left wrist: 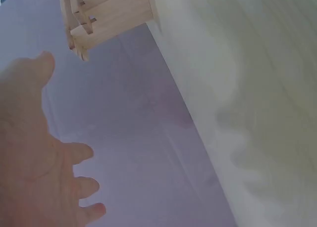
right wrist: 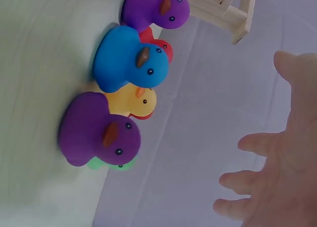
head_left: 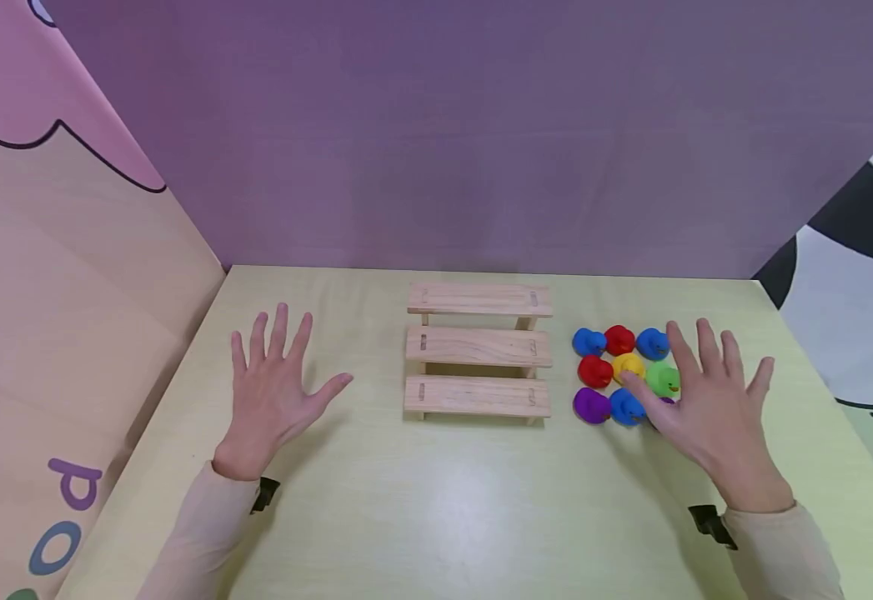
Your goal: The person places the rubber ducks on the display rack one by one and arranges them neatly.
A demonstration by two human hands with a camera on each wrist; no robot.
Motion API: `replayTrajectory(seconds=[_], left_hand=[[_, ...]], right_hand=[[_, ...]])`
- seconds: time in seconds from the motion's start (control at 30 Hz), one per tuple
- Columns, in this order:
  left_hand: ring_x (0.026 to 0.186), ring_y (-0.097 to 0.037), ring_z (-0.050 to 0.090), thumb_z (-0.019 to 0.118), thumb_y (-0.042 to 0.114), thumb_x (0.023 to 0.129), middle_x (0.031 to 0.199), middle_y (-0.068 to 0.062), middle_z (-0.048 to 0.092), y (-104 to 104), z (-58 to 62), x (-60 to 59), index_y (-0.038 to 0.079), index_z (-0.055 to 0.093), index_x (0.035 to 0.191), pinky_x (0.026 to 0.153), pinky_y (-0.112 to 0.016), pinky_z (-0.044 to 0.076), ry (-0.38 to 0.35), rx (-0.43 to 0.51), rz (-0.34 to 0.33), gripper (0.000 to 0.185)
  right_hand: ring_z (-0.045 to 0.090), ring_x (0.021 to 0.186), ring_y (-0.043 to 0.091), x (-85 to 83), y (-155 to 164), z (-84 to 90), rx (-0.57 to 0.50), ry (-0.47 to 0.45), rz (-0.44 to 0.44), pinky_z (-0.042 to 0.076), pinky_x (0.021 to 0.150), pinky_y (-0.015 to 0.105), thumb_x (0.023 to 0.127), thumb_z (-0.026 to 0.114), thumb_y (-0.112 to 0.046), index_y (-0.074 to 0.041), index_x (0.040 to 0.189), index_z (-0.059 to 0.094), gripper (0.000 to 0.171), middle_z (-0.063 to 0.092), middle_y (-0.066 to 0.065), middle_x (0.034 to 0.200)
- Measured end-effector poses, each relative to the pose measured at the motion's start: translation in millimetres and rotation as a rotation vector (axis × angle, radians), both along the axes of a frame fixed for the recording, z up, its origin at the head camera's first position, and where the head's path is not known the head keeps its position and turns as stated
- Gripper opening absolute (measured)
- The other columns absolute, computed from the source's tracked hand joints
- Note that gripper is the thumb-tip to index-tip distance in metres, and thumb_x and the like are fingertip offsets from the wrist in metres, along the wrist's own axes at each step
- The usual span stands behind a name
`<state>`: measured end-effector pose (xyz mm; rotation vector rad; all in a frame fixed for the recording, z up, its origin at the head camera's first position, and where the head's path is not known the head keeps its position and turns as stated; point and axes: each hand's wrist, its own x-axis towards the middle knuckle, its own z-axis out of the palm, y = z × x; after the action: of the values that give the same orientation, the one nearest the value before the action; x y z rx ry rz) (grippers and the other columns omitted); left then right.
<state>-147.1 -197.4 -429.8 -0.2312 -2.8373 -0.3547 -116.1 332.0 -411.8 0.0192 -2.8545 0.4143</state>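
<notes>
Ducks [head_left: 627,365]: left of right hand [head_left: 719,412], partly hidden | rack [head_left: 479,346]: between ducks and left hand [head_left: 269,396] | hands: fingers spread

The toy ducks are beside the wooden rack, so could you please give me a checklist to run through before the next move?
1. Left hand free: ok, fingers spread, holding nothing.
2. Right hand free: ok, fingers spread, apart from the toy ducks in the right wrist view.
3. Wooden rack standing upright with its three levels bare: ok.
4. Every duck in plain sight of the head camera: not ok, the right hand covers most of the right-hand purple duck.
5. Wooden rack secured against sliding: cannot tell, no fixing can be made out.
</notes>
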Motion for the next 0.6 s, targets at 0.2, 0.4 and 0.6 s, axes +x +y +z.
replayTrajectory(seconds=[0.2,0.4,0.6], left_hand=[[0.162,-0.048,0.016,0.061,0.069,0.096,0.178,-0.020,0.017,3,-5.7,-4.9,0.014,0.031,0.169,0.127,-0.073,0.009,-0.053,0.105,-0.055,0.096],[0.163,-0.047,0.016,0.063,0.058,0.101,0.179,-0.017,0.014,11,-15.9,-9.2,0.013,0.027,0.170,0.128,-0.069,0.017,-0.135,0.294,-0.140,0.090],[0.164,-0.041,0.018,0.064,0.055,0.102,0.180,-0.012,0.017,23,-19.8,-14.0,0.017,0.030,0.170,0.125,-0.070,0.025,-0.230,0.510,-0.181,0.084]], right_hand=[[0.026,0.152,0.062,-2.5,6,-3.6,-0.094,0.097,0.015,0.006,0.118,0.087,0.103,0.058,-0.052,-0.002,0.163,0.040,0.080,0.029,0.035,0.168],[0.037,0.149,0.061,-4.8,16,-7.4,-0.285,0.150,-0.007,0.025,0.118,0.081,0.104,0.066,-0.035,-0.002,0.160,0.047,0.067,0.040,0.028,0.166],[0.061,0.133,0.012,-3.5,27,-12.9,-0.408,0.144,-0.133,0.043,0.103,0.016,0.104,0.068,-0.036,-0.016,0.155,0.057,0.056,0.061,0.017,0.154]])
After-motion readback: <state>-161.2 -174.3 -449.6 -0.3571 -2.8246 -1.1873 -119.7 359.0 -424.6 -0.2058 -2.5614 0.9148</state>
